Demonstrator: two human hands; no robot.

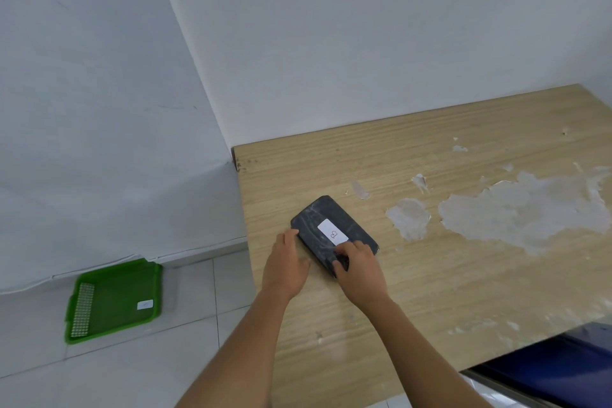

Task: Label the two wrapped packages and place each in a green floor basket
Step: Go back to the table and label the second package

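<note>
A dark wrapped package point(331, 225) lies flat on the wooden table point(430, 275) near its left edge. A white label point(332, 233) marked with a letter is stuck on top of it. My left hand point(286, 267) rests against the package's near left edge. My right hand point(359, 267) grips the package's near end, fingers curled over it and touching the label's corner. A green basket point(114, 303) sits on the tiled floor at the lower left, against the wall, with a small white label inside it.
The table top has large peeled, whitish patches point(516, 212) to the right of the package. A dark blue object point(563, 371) lies at the table's near right corner. White walls close in the back and left sides.
</note>
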